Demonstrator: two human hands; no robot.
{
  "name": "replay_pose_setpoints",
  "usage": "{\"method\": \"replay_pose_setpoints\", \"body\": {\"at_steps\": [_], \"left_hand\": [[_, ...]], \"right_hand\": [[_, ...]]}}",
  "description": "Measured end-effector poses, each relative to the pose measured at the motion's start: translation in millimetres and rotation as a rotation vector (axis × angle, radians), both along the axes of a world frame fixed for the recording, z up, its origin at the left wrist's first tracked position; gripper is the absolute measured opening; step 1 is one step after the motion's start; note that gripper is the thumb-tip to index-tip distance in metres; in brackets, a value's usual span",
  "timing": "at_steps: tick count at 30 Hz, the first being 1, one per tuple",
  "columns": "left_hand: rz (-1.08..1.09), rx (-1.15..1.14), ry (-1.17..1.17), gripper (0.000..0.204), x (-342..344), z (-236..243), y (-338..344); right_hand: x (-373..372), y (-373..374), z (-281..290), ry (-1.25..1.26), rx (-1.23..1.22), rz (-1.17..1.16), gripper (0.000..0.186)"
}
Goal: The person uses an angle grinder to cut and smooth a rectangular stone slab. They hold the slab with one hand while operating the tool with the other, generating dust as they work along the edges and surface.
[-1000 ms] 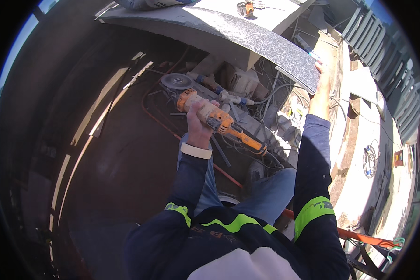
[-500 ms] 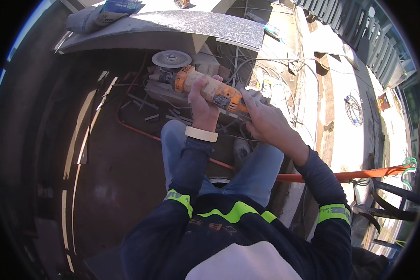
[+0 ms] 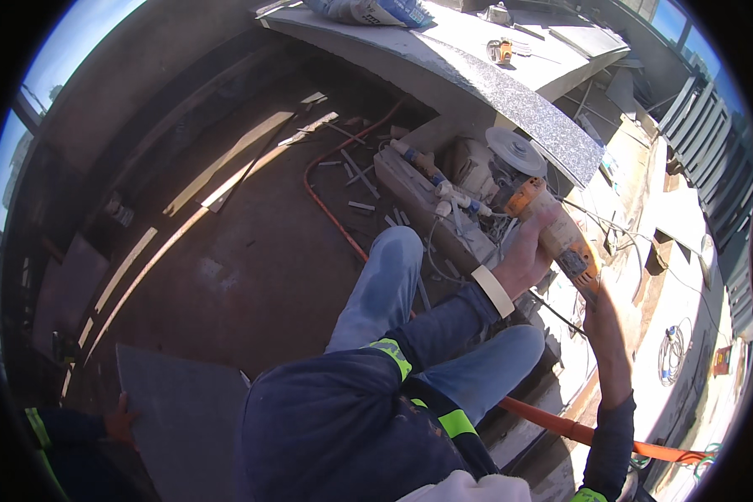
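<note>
An angle grinder (image 3: 566,243), orange and dusty grey, is held in the air to the right of my knees. Its flat pale disc (image 3: 516,151) faces up, close to the edge of a speckled stone slab (image 3: 552,134). Whether the disc turns I cannot make out. Around the tool's body wraps my left hand (image 3: 527,253), with a cream band at the wrist. My right hand (image 3: 608,322) grips the narrower rear end, its fingers partly hidden.
Cable connectors (image 3: 427,167) and cut strips lie below the grinder. An orange hose (image 3: 332,213) crosses the dark floor. At lower left, another person's hand (image 3: 122,421) touches a dark grey panel (image 3: 180,410). A bag (image 3: 372,10) and tape measure (image 3: 500,52) rest on the ledge.
The view has swung left, so the grinder and both hands appear farther right. The other person's hand and the grey panel have come into view. Both my hands still hold the grinder.
</note>
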State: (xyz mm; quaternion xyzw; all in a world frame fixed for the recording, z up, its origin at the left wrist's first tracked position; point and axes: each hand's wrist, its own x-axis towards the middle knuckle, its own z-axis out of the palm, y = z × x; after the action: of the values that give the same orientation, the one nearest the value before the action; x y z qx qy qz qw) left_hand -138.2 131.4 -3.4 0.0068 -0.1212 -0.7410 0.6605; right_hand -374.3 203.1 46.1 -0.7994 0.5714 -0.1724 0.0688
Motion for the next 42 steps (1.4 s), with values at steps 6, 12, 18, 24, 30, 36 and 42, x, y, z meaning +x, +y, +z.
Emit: {"method": "replay_pose_setpoints", "body": {"at_steps": [6,12,18,24,30,36,42], "left_hand": [[-0.041,-0.049,0.004,0.043,-11.5,2.7,-10.4],[-0.05,-0.003,-0.043,0.038,-17.7,-3.6,-21.1],[-0.055,0.045,-0.078,0.034,-27.4,-10.0,-28.5],[-0.091,0.052,-0.084,0.031,-32.6,-9.0,-36.2],[-0.117,0.033,-0.048,0.031,-36.5,-13.0,-47.2],[-0.088,0.113,-0.006,0.027,-48.8,2.9,-43.9],[-0.108,0.116,0.006,0.024,-62.9,22.3,-28.2]], "right_hand": [[-15.2,-8.4,0.2,0.167,-0.111,-0.003,0.047],[-12.0,-21.4,-8.6,0.301,-0.205,0.012,0.041],[3.0,-9.7,30.6,0.487,-0.261,-0.027,0.045],[-5.1,-13.4,21.1,0.51,-0.281,-0.072,0.045],[-4.0,-13.0,33.1,0.551,-0.32,-0.013,0.055],[-12.6,-10.3,41.0,0.622,-0.255,-0.092,0.054],[-16.5,5.8,56.9,0.65,-0.245,-0.116,0.048]]}}
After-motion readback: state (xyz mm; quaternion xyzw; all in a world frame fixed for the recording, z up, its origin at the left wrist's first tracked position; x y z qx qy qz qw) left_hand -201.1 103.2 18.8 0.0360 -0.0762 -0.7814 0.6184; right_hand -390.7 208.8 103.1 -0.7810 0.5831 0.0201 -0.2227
